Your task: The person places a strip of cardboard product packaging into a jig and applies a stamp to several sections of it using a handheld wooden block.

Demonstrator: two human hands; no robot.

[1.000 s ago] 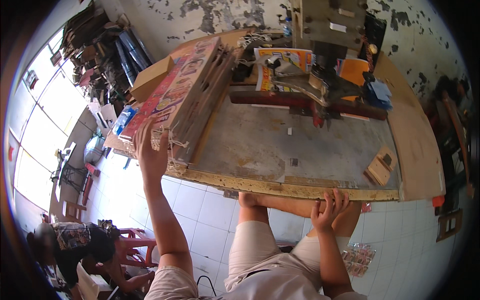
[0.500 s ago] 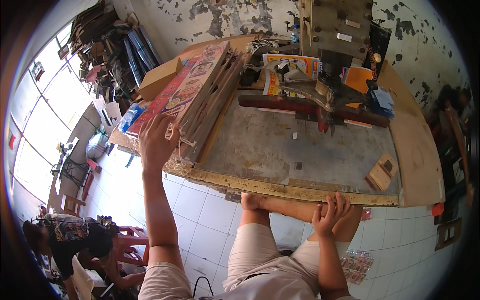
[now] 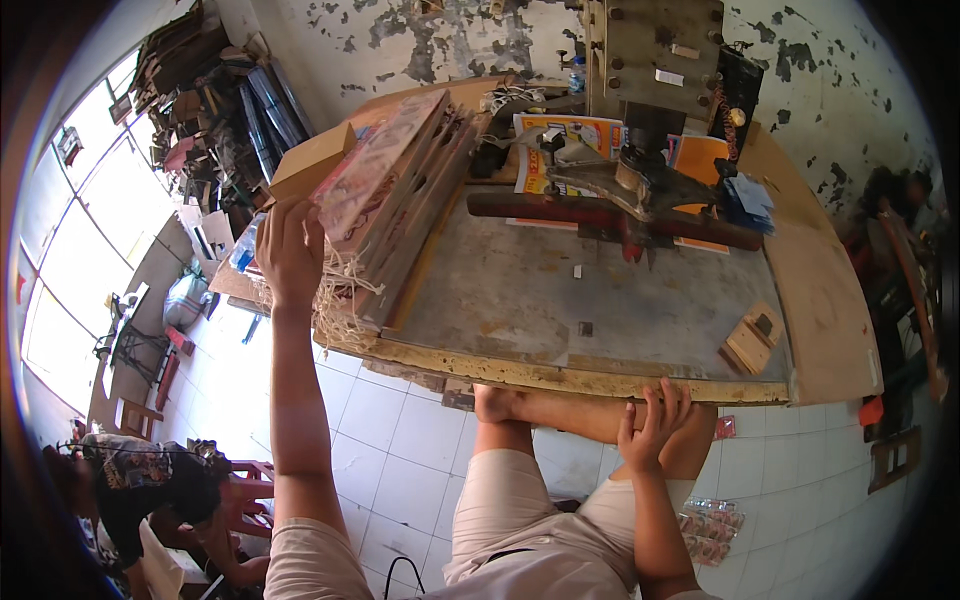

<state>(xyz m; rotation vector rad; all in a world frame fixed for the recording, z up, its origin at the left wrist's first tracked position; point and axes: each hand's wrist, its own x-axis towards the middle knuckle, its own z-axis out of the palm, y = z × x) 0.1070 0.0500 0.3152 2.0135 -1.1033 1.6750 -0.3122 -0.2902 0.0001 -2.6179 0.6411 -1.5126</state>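
Note:
My left hand (image 3: pixel 290 250) is raised at the near left end of a stack of long boards with loose strings. Its fingers are curled beside the edge of the printed sheet (image 3: pixel 385 165) on top; whatever lies between them is hidden. That sheet looks pale and pinkish, with blurred print. Tangled white string (image 3: pixel 345 325) hangs from the stack's near end. My right hand (image 3: pixel 655 425) rests against the worn front edge of the table (image 3: pixel 560 380), fingers apart and holding nothing. A wooden block (image 3: pixel 752 340) with a dark piece on it lies on the grey tabletop.
A heavy press with a dark red bar (image 3: pixel 610 215) stands across the back of the tabletop, with colourful printed papers (image 3: pixel 575 130) behind it. A cardboard box (image 3: pixel 312 162) sits beyond my left hand. Another person (image 3: pixel 150 490) is bent over at the lower left.
My left hand has moved a little left and up from the stack's near end. The top of the stack has turned from bright red print to a paler face. My right hand stays at the edge.

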